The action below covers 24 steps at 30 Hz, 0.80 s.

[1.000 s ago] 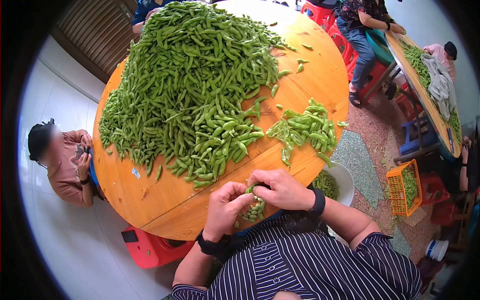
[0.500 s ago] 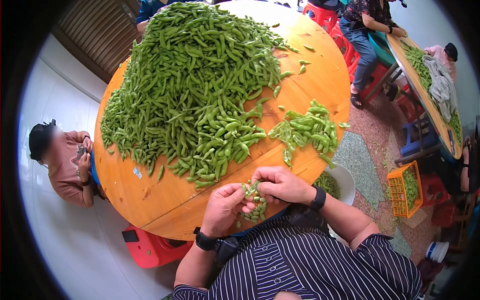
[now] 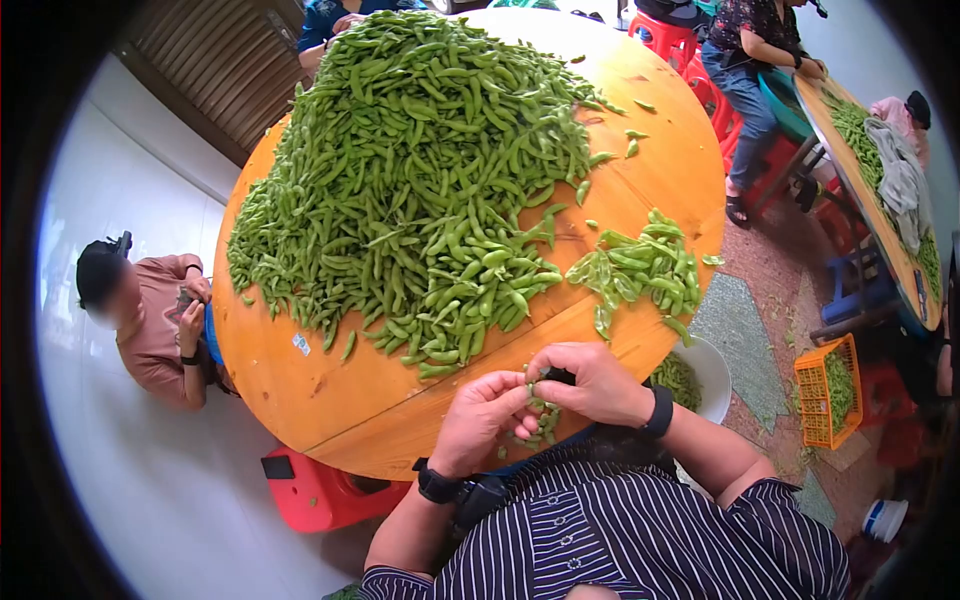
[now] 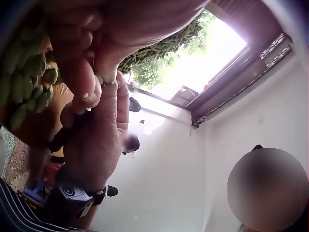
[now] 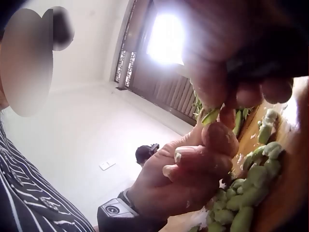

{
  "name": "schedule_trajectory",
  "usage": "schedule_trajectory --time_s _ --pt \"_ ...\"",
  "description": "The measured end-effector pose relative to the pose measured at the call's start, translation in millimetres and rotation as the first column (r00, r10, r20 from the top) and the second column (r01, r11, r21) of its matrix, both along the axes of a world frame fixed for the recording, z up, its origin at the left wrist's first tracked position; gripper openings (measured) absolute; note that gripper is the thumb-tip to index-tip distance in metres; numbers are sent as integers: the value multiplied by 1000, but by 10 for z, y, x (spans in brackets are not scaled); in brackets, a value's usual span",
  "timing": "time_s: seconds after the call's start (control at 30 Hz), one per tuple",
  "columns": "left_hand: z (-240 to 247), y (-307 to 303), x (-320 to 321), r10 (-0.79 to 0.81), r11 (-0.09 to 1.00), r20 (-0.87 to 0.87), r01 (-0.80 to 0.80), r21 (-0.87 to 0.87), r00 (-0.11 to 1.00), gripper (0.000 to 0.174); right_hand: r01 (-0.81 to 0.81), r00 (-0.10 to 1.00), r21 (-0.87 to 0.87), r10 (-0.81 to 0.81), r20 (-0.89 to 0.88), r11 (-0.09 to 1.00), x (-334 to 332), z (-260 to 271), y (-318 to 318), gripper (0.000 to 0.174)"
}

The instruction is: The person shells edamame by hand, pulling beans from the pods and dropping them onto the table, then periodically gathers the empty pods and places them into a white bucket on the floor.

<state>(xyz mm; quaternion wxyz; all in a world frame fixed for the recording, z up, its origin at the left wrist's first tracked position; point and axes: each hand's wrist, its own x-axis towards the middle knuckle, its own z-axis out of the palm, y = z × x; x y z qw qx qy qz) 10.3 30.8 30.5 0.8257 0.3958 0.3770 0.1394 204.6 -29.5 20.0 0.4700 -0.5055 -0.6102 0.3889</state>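
Observation:
At the table's near edge both hands meet fingertip to fingertip. My left hand and my right hand pinch a green soybean pod between thumbs and forefingers. Fingers hide most of the pod in the head view. Something black lies along the right hand's fingers; its kind does not show. Shelled green beans sit in a small heap on the wood just under the hands. Beyond them rises a large mound of whole soybean pods. A smaller pile of paler, flattened pods lies to the right.
The round wooden table fills the middle. A pale bowl holding green pods stands below its right edge. A red stool is at lower left, an orange crate at right. Another person sits at the left.
The pod between the hands was first pinched whole, then spread with its pale inside showing; now only a small bit shows between closely meeting fingertips. The head view has shifted, moving the scene rightward.

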Motion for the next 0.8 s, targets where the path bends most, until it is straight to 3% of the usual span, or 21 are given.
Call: schedule_trajectory --time_s 0.2,0.27,0.37,0.43,0.47,0.5,0.53,0.6,0.67,0.73,0.77,0.8 --pt "-25 -103 10 -27 965 -83 48 257 996 19 55 991 26 -58 124 998 -59 -69 -10 16" --pt "-27 -117 -8 -27 949 -107 59 309 994 19 -21 994 -242 -6 -111 970 -40 -33 -25 16" --pt "-28 -147 -13 -17 886 -235 124 448 972 17 -36 995 -306 6 -98 951 -12 -9 -23 16" --pt "-21 -138 -9 129 558 -363 235 796 923 16 26 1000 -237 -28 -1 971 39 31 -18 15" --pt "-3 -141 -18 127 557 -364 237 796 923 16 81 994 -161 -66 92 984 77 41 -11 15" --pt "27 -143 -33 89 414 -382 314 854 920 15 85 993 -160 -71 90 983 143 29 -1 15" --pt "47 -144 -46 55 260 -404 377 889 913 14 174 966 -67 -157 203 983 235 5 4 15" --pt "61 -126 -56 8 241 -359 347 906 933 12 246 919 35 -244 309 969 365 52 35 16" --pt "75 -71 -60 -38 224 -314 315 922 949 11 389 749 229 -451 485 892 437 215 40 28" --pt "73 57 -41 199 153 -367 341 927 909 11 437 692 271 -513 509 858 438 259 51 29" --pt "34 122 -32 200 153 -365 339 928 910 11 483 628 313 -573 527 818 434 278 57 31" --pt "-31 196 -19 330 110 -356 339 935 875 12 490 646 306 -575 501 816 411 291 53 27"
